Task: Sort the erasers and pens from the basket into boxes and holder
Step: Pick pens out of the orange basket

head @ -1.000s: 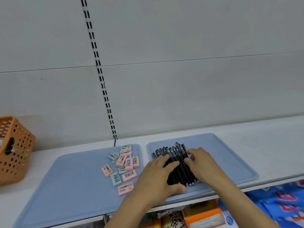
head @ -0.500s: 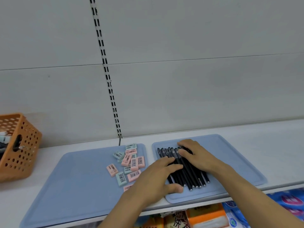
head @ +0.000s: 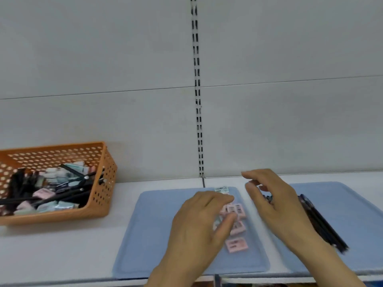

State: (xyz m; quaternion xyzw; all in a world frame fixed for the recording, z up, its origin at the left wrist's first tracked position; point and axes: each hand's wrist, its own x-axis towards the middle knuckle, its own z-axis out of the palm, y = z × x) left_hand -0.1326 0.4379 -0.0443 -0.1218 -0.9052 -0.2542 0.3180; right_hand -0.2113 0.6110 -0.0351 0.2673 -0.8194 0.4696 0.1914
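Hands (head: 199,222) loosely open above erasers (head: 236,226)

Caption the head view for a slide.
Both hands, left hand and right hand, hover over erasers and pens on blue trays; orange basket remains unsorted.

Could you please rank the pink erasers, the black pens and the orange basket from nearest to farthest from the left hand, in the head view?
1. Pink erasers: on the left tray, partly beneath the left hand.
2. Black pens: on the right tray, beyond the right hand.
3. Orange basket: far left on the shelf.
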